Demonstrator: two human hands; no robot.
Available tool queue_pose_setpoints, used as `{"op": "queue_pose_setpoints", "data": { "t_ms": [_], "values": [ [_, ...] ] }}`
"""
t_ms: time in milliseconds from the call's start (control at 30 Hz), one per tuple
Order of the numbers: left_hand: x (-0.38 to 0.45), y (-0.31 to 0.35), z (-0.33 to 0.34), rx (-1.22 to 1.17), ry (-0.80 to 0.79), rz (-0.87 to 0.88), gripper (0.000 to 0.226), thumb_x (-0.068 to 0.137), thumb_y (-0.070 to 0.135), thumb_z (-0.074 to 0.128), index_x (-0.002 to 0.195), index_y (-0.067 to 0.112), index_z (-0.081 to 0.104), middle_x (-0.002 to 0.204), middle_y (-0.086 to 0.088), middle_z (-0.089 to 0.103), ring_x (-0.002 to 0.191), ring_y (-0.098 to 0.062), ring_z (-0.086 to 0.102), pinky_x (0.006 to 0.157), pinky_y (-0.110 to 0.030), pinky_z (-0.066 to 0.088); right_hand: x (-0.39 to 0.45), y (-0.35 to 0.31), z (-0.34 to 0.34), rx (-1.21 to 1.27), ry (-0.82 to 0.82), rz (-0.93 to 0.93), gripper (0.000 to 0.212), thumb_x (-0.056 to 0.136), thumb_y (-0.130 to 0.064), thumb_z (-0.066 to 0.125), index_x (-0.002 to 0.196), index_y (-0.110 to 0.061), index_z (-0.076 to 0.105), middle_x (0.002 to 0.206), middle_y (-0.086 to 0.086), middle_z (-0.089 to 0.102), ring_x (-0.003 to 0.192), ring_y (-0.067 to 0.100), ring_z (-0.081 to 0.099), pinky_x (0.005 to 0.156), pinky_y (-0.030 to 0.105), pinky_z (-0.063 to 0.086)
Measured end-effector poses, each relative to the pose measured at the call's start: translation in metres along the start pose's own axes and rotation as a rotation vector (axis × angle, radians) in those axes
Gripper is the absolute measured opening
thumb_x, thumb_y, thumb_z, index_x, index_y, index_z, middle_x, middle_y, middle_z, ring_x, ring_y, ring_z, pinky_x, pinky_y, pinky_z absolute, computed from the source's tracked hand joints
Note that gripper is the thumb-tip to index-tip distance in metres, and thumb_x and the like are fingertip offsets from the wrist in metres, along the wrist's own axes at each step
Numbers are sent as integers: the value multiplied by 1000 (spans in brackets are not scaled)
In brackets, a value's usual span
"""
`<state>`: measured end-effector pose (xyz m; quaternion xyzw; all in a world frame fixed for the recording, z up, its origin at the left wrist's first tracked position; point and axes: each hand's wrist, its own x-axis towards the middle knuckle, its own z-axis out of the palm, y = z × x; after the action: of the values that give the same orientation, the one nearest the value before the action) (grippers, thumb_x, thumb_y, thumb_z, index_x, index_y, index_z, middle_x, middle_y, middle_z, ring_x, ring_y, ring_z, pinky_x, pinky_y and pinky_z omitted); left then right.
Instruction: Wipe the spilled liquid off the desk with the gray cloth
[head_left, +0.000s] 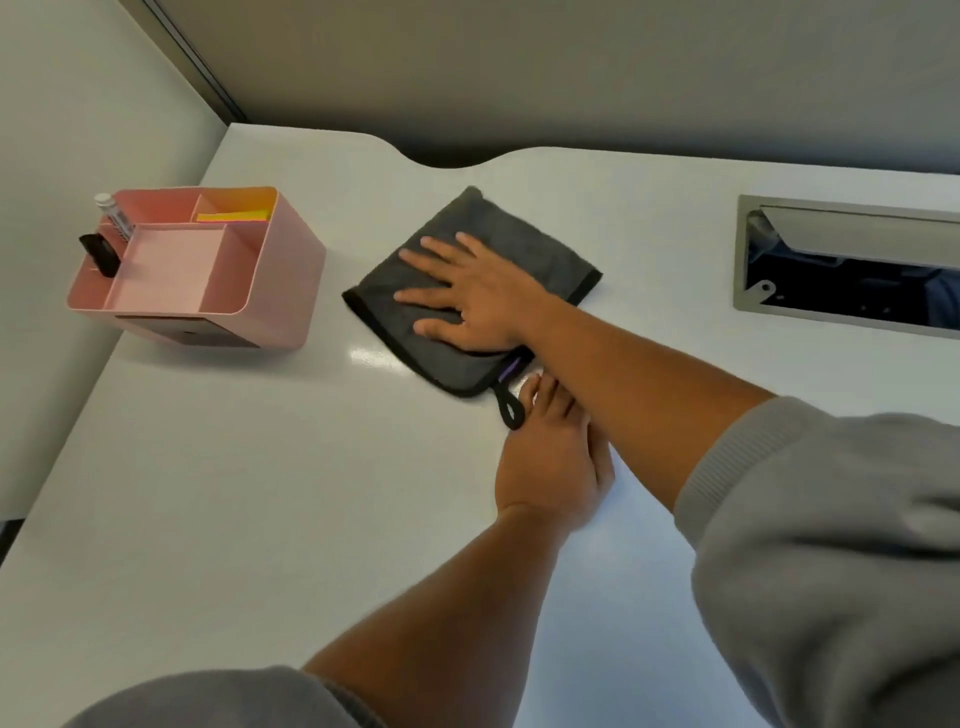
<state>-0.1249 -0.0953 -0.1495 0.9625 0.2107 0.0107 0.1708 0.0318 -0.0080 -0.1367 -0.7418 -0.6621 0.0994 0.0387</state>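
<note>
The gray cloth (415, 270), dark with black edging and a black hanging loop (509, 408), lies folded on the white desk (234, 493). My right hand (467, 293) presses flat on top of it, palm down and fingers spread toward the left. My left hand (550, 457) rests on the desk just below the cloth. Its fingers are straight, their tips beside the loop and partly under my right forearm. A glossy patch (371, 358) shows on the desk by the cloth's lower left edge; I cannot tell whether it is liquid or reflected light.
A pink desk organiser (270, 291) stands at the left, holding a marker (111, 213), a black clip and yellow notes. A metal cable hatch (748, 260) is set into the desk at the right. The desk's back edge has a curved notch (452, 161).
</note>
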Motion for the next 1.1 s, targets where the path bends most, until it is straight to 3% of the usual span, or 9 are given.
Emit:
{"op": "queue_pose_setpoints", "data": {
  "t_ms": [67, 200, 333, 600, 700, 1100],
  "values": [
    [3, -5, 1, 1, 77, 167, 62, 87, 19, 56, 143, 1, 39, 152, -15, 36, 144, -28, 26, 121, -34, 6, -5, 32, -5, 12, 64, 206, 58, 100, -64, 20, 154, -43, 29, 169, -3, 6, 156, 21, 1, 125, 49, -2],
    [5, 2, 3, -75, 59, 107, 55, 99, 24, 28, 151, 8, 27, 160, -6, 23, 149, -18, 13, 122, -32, 4, -31, 79, -6, 42, 144, 582, 62, 99, -65, 18, 156, -40, 28, 169, 1, 7, 156, 25, 2, 125, 52, -1],
    [4, 1, 7, -50, 82, 90, 56, 100, 28, 22, 153, 12, 24, 161, -2, 18, 149, -15, 10, 121, -30, 2, -66, 88, -1, 74, 202, 790, 64, 99, -65, 14, 157, -38, 24, 169, 4, 6, 156, 28, 1, 125, 52, -2],
    [5, 0, 1, -95, 52, 97, 50, 98, 22, 30, 146, 11, 39, 157, -6, 31, 148, -18, 16, 122, -35, 9, -157, 46, 18, 66, 226, 871, 63, 102, -62, 14, 157, -35, 25, 169, 5, 8, 156, 28, 3, 126, 50, 0],
    [3, 0, 1, -78, 30, 122, 55, 99, 24, 25, 153, 12, 25, 161, -3, 20, 149, -16, 9, 122, -33, 4, -201, 14, 29, 62, 238, 898, 62, 101, -61, 15, 156, -35, 30, 169, 3, 11, 156, 26, 5, 126, 49, 0],
    [1, 4, -1, -2, 5, 106, 55, 101, 26, 19, 153, 7, 20, 161, -7, 17, 149, -20, 9, 122, -35, 5, -276, -140, 67, 73, 270, 1112, 56, 103, -56, 24, 154, -35, 33, 169, 6, 10, 156, 28, -1, 125, 54, 5]
  ]
}}
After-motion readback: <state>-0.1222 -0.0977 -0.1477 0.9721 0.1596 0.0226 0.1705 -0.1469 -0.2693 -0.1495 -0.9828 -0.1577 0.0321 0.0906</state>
